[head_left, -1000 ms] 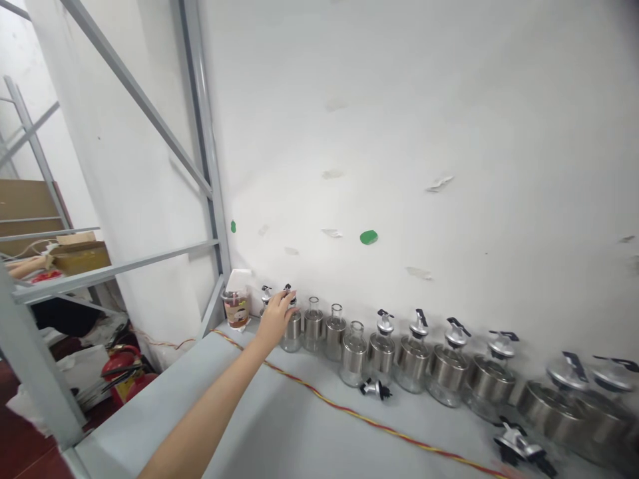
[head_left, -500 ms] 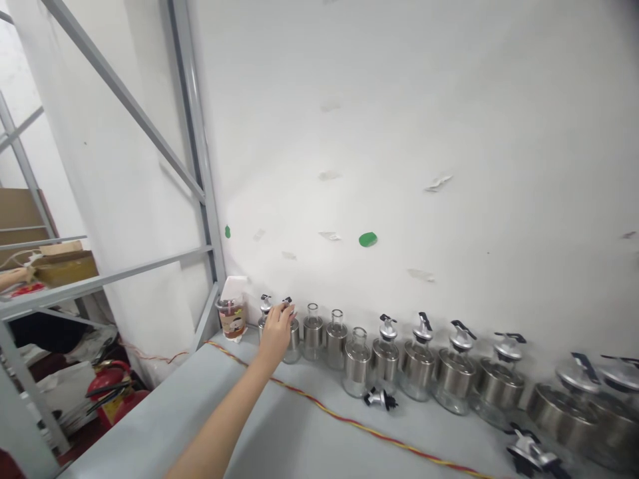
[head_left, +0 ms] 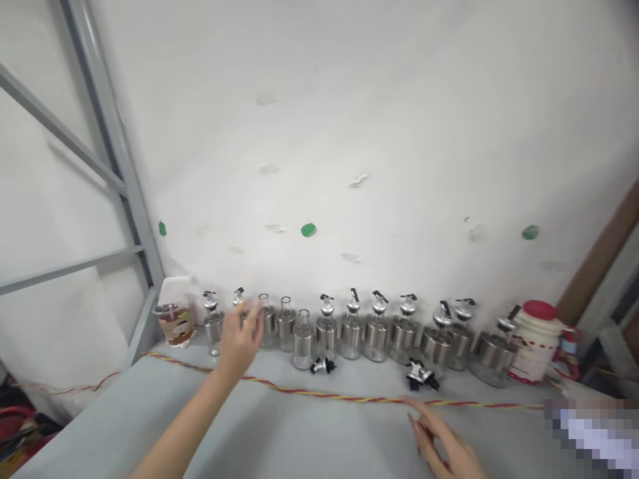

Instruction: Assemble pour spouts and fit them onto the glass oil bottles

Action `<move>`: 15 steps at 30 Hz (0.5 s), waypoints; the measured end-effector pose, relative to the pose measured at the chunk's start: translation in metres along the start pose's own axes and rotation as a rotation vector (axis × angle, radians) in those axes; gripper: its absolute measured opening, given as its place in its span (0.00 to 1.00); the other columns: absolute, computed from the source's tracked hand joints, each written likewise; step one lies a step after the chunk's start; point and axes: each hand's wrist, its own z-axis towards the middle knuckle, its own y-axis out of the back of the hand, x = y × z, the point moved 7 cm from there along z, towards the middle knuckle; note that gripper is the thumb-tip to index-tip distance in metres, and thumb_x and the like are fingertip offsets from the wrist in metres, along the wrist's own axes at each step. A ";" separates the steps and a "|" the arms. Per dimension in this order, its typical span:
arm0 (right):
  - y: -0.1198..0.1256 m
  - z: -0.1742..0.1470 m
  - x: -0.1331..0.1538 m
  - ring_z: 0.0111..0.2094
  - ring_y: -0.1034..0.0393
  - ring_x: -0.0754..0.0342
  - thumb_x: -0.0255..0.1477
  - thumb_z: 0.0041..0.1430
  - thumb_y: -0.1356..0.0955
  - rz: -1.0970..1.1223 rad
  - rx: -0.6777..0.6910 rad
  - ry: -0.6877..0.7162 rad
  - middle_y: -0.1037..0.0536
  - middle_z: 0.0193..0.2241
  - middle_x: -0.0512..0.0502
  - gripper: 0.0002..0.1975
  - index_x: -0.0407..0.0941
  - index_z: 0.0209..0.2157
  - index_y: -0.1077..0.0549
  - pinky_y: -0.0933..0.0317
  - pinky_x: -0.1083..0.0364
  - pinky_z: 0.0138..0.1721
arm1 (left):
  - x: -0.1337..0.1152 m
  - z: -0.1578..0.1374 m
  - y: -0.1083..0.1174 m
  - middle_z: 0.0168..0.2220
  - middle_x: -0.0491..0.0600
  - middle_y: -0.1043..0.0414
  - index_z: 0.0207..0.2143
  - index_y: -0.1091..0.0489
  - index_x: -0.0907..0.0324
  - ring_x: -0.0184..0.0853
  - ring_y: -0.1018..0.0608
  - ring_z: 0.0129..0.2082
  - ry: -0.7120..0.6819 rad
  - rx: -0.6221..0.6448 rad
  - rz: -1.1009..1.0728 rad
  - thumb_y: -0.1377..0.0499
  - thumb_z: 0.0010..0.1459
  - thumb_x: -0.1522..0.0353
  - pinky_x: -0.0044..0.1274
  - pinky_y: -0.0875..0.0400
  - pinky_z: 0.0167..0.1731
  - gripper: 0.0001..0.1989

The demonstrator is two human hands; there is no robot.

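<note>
My left hand [head_left: 242,336] is beside a capped glass bottle with a metal sleeve, partly covering it; its fingers are apart and nothing shows in them. That bottle's pourer spout [head_left: 239,297] sticks up behind the fingers. To its right stand uncapped bottles [head_left: 286,326], the nearest being a short glass bottle [head_left: 303,342]. A loose pourer spout [head_left: 323,366] lies on its side before them. My right hand [head_left: 439,439] is low over the grey table [head_left: 319,442], fingers extended and apart, below more loose pourer spouts [head_left: 421,374].
Several capped bottles [head_left: 378,332] line the white wall. A drink cup [head_left: 176,324] stands at the left end, a red-lidded jar [head_left: 536,339] at the right. A red and yellow twisted wire [head_left: 319,394] crosses the table. Grey metal framing [head_left: 132,193] rises at left.
The view has swung right, bringing the jar into sight. My left hand has opened and come off the second bottle's spout. My right hand has entered from below.
</note>
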 end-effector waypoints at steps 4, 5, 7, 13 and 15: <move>-0.004 -0.003 0.003 0.30 0.28 0.56 0.33 0.56 0.40 -0.028 0.021 0.074 0.23 0.29 0.44 0.17 0.43 0.46 0.33 0.35 0.62 0.34 | -0.085 -0.044 -0.045 0.31 0.49 0.27 0.42 0.32 0.52 0.35 0.25 0.33 -0.148 0.318 -0.090 0.46 0.54 0.68 0.25 0.32 0.34 0.12; -0.004 -0.004 0.003 0.30 0.28 0.56 0.33 0.56 0.40 -0.034 0.027 0.084 0.23 0.30 0.44 0.16 0.44 0.46 0.32 0.35 0.62 0.34 | -0.101 -0.052 -0.057 0.29 0.49 0.27 0.45 0.34 0.53 0.36 0.24 0.30 -0.127 0.368 -0.087 0.45 0.54 0.67 0.25 0.31 0.31 0.14; -0.004 -0.004 0.003 0.31 0.27 0.55 0.33 0.56 0.40 -0.040 0.032 0.101 0.23 0.32 0.44 0.16 0.45 0.46 0.32 0.35 0.62 0.34 | -0.120 -0.060 -0.076 0.30 0.53 0.26 0.48 0.36 0.59 0.39 0.23 0.26 -0.034 0.441 -0.064 0.45 0.53 0.65 0.25 0.31 0.24 0.19; -0.001 -0.003 0.005 0.32 0.27 0.56 0.30 0.56 0.40 -0.057 0.039 0.148 0.23 0.31 0.45 0.15 0.46 0.45 0.32 0.34 0.62 0.34 | -0.123 -0.047 -0.110 0.26 0.61 0.26 0.38 0.32 0.68 0.49 0.23 0.28 0.251 0.556 -0.065 0.45 0.53 0.64 0.34 0.32 0.26 0.15; -0.001 -0.002 0.005 0.30 0.27 0.56 0.29 0.56 0.40 -0.061 0.054 0.157 0.23 0.30 0.46 0.15 0.46 0.45 0.32 0.34 0.62 0.33 | -0.123 -0.046 -0.113 0.27 0.61 0.26 0.36 0.31 0.66 0.49 0.23 0.30 0.286 0.584 -0.146 0.43 0.52 0.65 0.36 0.33 0.29 0.13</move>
